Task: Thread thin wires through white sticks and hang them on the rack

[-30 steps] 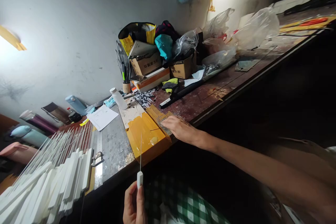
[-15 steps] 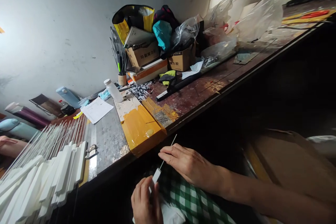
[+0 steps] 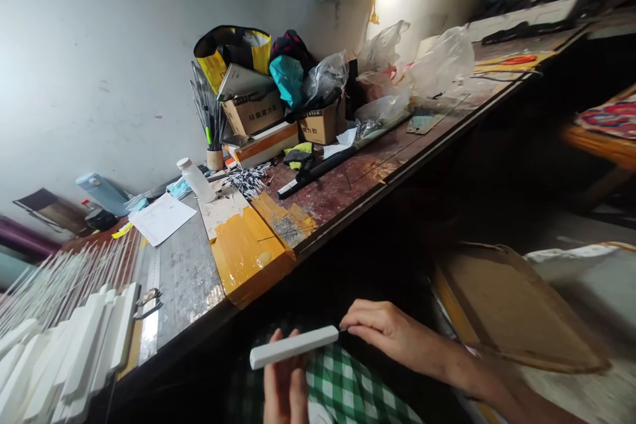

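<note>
Head view. I saw the left hand (image 3: 284, 384) closed round a white bar (image 3: 294, 347), which lay nearly level, its far end tilted slightly up, in front of the worktop (image 3: 348, 189) edge and above a green-checked cloth (image 3: 358, 387) on the lap. The right hand (image 3: 382, 331) had its fingertips pinched together at the right end of the white bar, where something thin and dark just showed; I could not tell what it was, nor whether the fingers actually gripped it. The two hands were close but apart, joined only through the bar.

Beyond the white bar, on the worktop, lay a yellow-taped pad (image 3: 248, 252); left of the bar stood a rack of white strips (image 3: 64, 351) with thin rods fanning away, beside a steel ruler (image 3: 152, 298). Well beyond the bar, by the wall, were cardboard boxes (image 3: 253, 112), a white bottle (image 3: 195, 179) and a scatter of small black-and-white pieces (image 3: 246, 179). Right of the bar, low down, lay a flat brown board (image 3: 511, 305).

In my judgement the work at the bar's end wanted a steady left grip near the middle, so the bar did not swing, and a light, straight action of the right fingertips along the bar's axis; a sideways pull could have bent any thin part there.
</note>
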### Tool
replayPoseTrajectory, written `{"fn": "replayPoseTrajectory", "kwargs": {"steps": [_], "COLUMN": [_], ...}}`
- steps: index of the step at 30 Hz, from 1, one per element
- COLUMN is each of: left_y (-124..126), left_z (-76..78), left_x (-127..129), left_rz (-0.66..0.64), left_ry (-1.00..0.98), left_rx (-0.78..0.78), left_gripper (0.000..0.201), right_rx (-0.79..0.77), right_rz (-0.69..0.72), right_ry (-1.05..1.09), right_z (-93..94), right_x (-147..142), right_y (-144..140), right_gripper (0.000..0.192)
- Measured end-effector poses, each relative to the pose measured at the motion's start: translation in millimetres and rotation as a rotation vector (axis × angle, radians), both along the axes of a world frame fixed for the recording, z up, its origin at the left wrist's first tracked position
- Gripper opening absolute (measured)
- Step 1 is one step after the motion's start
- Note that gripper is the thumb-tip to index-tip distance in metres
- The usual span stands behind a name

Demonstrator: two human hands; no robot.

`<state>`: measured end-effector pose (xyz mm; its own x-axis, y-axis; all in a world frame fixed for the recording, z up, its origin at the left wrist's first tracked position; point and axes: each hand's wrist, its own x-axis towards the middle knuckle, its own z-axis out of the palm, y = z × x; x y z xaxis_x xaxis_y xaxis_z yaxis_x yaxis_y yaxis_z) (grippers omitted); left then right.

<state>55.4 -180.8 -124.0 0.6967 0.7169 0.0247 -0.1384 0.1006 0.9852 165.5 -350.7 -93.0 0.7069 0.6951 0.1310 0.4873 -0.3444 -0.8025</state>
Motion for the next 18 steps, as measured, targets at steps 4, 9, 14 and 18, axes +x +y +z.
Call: {"fn": "replayPoseTrajectory", "kwargs": {"steps": [4,9,14,18], "left_y": [22,65,85,80], "left_z": [38.7,70.2,69.0,47.0], "left_x": [18,23,14,9], "left_rz": [-0.009,0.027,-0.029,-0.056], "left_ry": [-0.155,-0.184,-0.048,0.050], "left_rx": [-0.332,-0.296,-0.300,-0.304], "left_gripper": [0.038,0.041,0.040,0.043], "right_rx": [0.101,0.558,0.648,0.585], "right_rz": [-0.019,-0.103,-0.061,-0.029], "right_ry": [0.292,0.821,0.949,0.846], "right_z": [-6.2,10.7,26.2,36.0], "right_x": [-10,-1,8,24], "right_y": [11,26,41,59], "right_gripper": [0.035,0.046,0.038,0.040]}}
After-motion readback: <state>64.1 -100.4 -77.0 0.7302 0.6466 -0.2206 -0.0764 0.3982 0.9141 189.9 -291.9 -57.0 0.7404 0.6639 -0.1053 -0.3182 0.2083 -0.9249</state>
